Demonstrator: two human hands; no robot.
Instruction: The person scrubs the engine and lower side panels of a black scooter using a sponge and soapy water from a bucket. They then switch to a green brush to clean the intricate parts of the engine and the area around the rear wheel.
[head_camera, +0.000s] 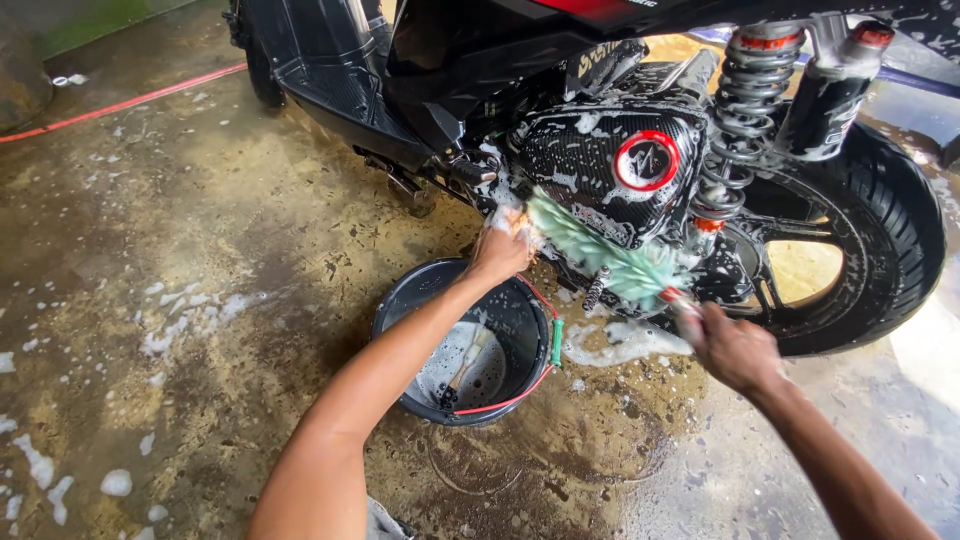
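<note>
The left forearm reaches over a black bucket (470, 345) on the wet concrete floor (200, 300). The left hand (500, 250) presses a soapy sponge (508, 218) against the scooter's engine cover (610, 170), fingers curled around it. The right hand (735, 350) grips the handle of a green wash brush (600, 255), whose soft, light bristles likely bend easily; the soapy handle looks slippery, best held firmly near its end.
</note>
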